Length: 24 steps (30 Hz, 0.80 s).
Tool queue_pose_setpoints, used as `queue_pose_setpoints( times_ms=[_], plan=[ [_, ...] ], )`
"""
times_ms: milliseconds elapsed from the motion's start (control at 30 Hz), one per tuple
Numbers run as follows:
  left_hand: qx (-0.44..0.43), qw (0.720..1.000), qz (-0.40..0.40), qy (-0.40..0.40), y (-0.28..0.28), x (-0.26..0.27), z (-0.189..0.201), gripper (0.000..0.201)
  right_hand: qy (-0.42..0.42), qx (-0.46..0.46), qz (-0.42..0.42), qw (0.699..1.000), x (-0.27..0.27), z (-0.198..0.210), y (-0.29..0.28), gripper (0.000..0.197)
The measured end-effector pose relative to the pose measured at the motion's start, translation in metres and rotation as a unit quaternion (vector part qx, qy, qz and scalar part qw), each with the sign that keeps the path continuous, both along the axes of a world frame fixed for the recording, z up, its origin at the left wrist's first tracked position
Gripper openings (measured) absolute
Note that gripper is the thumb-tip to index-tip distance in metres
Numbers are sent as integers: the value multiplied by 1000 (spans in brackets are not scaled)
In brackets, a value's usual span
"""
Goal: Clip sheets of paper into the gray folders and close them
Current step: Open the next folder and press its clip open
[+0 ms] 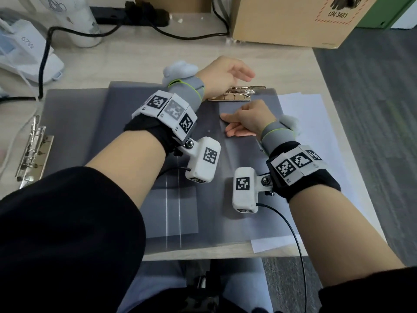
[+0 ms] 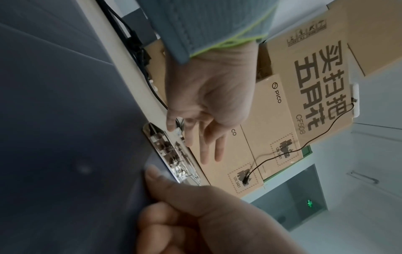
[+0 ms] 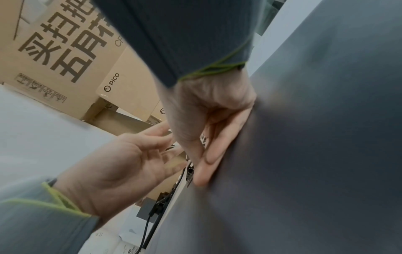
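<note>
A gray folder (image 1: 216,222) lies open on the desk, with its metal clip (image 1: 237,94) at the far edge. My left hand (image 1: 225,73) hovers just above and behind the clip (image 2: 172,154), with its fingers (image 2: 208,151) straight and holding nothing. My right hand (image 1: 246,123) pinches the edge of the folder's gray cover (image 3: 315,154), thumb (image 2: 154,175) on one side and fingers (image 3: 208,163) along the other. White paper (image 1: 304,114) sticks out from under the folder at the right. A second gray folder (image 1: 74,123) lies open at the left with its own clip (image 1: 33,152).
A cardboard box (image 1: 293,21) stands at the back right. Behind the folders are a white bottle (image 1: 79,21), a black power strip (image 1: 135,15) with a cable (image 1: 45,59), and a white device (image 1: 24,50) at the far left. The desk's front edge (image 1: 203,251) is near me.
</note>
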<state>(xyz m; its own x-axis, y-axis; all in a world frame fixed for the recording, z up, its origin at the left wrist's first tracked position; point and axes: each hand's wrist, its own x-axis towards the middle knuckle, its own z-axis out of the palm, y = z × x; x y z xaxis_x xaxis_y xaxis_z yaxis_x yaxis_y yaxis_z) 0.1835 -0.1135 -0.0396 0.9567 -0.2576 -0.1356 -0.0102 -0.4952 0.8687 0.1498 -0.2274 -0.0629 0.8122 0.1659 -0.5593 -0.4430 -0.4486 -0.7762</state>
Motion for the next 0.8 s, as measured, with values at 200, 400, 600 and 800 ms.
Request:
queue_pose_setpoints(
  times_ms=[200, 400, 600, 800],
  plan=[
    [-11, 999, 40, -14, 15, -18, 0, 47, -74, 10, -38, 997, -17, -1, -3, 31],
    [-19, 998, 58, -25, 5, -54, 2, 45, -223, -161, -154, 949, -47, 3, -37, 27],
    [7, 998, 54, -21, -17, -100, 1, 46, -159, -271, -133, 940, -86, -3, -65, 71],
    [7, 999, 46, -22, -36, -143, -9, 44, -162, -161, -146, 963, -121, -3, -72, 73]
  ],
)
